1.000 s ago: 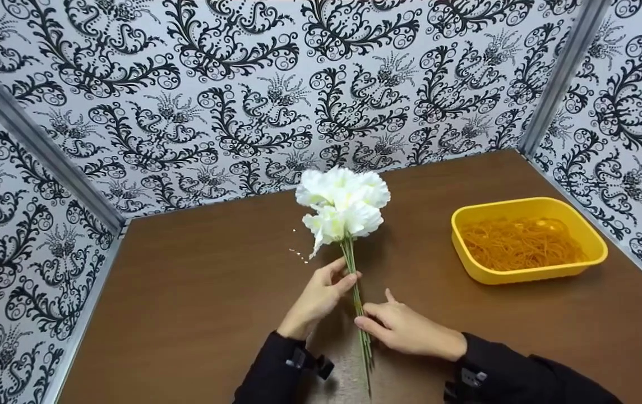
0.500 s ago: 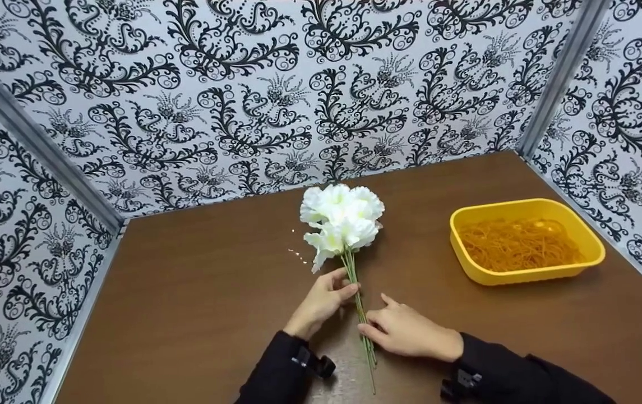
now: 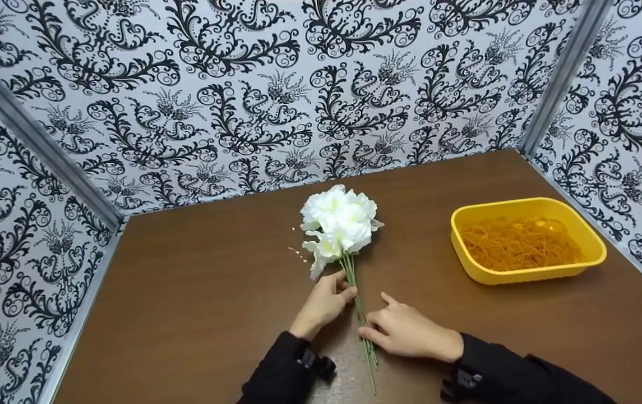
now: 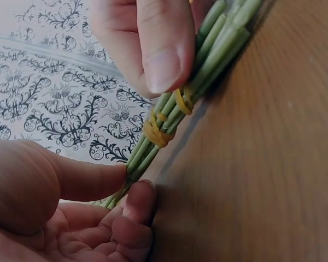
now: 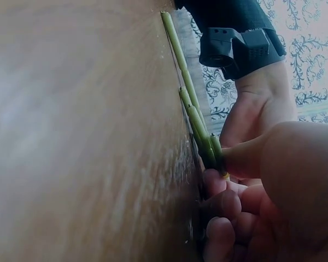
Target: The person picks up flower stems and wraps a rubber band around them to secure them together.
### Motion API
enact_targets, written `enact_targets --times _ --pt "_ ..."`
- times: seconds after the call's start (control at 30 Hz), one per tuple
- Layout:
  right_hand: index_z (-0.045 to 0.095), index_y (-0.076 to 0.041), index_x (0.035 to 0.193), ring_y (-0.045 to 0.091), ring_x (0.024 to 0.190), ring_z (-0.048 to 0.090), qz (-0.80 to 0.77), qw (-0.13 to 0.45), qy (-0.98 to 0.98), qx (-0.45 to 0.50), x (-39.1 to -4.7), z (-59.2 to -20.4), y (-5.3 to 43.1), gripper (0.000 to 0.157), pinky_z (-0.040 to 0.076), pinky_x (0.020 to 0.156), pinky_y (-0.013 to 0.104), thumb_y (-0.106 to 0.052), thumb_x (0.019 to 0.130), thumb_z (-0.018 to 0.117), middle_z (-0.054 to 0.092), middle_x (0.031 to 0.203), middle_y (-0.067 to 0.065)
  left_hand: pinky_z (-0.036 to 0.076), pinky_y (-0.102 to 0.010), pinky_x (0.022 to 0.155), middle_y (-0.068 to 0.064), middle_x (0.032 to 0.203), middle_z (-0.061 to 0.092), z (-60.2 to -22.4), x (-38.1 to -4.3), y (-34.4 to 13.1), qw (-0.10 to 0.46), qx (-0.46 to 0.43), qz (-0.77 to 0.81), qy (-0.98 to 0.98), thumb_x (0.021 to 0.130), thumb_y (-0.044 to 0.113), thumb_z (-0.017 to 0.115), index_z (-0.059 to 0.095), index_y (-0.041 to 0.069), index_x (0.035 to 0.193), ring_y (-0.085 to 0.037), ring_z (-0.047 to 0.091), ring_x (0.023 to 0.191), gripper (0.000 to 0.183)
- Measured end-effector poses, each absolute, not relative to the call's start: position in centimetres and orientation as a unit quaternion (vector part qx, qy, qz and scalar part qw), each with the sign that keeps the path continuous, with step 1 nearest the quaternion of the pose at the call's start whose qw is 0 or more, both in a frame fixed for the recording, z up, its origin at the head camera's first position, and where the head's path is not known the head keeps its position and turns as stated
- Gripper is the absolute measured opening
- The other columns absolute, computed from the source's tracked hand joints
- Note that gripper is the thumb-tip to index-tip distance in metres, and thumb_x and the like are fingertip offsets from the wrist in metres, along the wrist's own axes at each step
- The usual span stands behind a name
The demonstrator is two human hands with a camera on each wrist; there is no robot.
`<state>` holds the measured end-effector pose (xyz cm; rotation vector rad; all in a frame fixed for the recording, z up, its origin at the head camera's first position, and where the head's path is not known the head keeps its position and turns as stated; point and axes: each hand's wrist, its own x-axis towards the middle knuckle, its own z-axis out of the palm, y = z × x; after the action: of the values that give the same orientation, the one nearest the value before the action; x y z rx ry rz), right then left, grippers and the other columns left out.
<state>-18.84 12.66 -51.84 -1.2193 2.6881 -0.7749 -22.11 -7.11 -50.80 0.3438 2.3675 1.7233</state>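
A bunch of white artificial flowers [image 3: 338, 221] lies along the table in the head view, blooms pointing away and green stems toward me. My left hand [image 3: 325, 300] pinches the stems just below the blooms. Lower down, my right hand [image 3: 407, 331] pinches them between thumb and curled fingers. The left wrist view has a yellow rubber band [image 4: 158, 130] wound round the stems [image 4: 208, 60] between the two hands. Stem ends of uneven length [image 5: 197, 120] stick out past my right hand in the right wrist view, close over the table.
A yellow plastic tub [image 3: 528, 275] of tangled rubber bands [image 3: 522, 244] stands on the right of the brown table [image 3: 197, 314]. Small white specks [image 3: 298, 253] lie left of the blooms. Patterned panels [image 3: 242, 101] enclose the table at the back and sides.
The blooms have come down and a little toward me, and the bunch now lies lower. My left hand has shifted slightly toward me with the stems; both hands keep their hold.
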Motion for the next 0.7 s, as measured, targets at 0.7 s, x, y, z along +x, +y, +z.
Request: enact_targets --times 0.7 --pt "0.061 -0.022 0.086 0.002 0.067 0.056 -0.235 0.090 0.873 -0.417 -18.8 -49.5 13.9 0.026 0.036 0.111 0.062 -0.039 0.105 0.055 0.047 0.067 -0.020 0.045 -0.026 0.060 -0.001 0.077 0.060 -49.1 -21.6 -8.0 0.076 0.156 0.469 0.866 0.098 0.011 0.065 0.061 0.004 0.095 -0.010 0.053 0.064 0.009"
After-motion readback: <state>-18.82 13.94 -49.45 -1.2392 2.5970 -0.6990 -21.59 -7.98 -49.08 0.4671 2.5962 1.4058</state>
